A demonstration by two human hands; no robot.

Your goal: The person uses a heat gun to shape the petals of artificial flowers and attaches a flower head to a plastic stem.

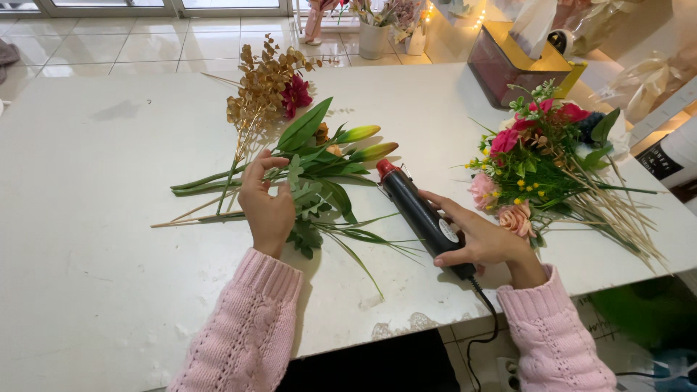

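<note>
The left half of the pale grey desk (94, 239) is left bare, so free passage is offered there. The centre is blocked by loose green stems and lily buds (327, 163) and a dried golden leaf sprig (258, 91). A narrow gap is kept between these and the black glue gun with a red tip (417, 210). The right edge is taken up by a mixed bouquet of pink and red flowers (537, 163), and the far right corner by a dark box with a yellow rim (508, 65).
</note>
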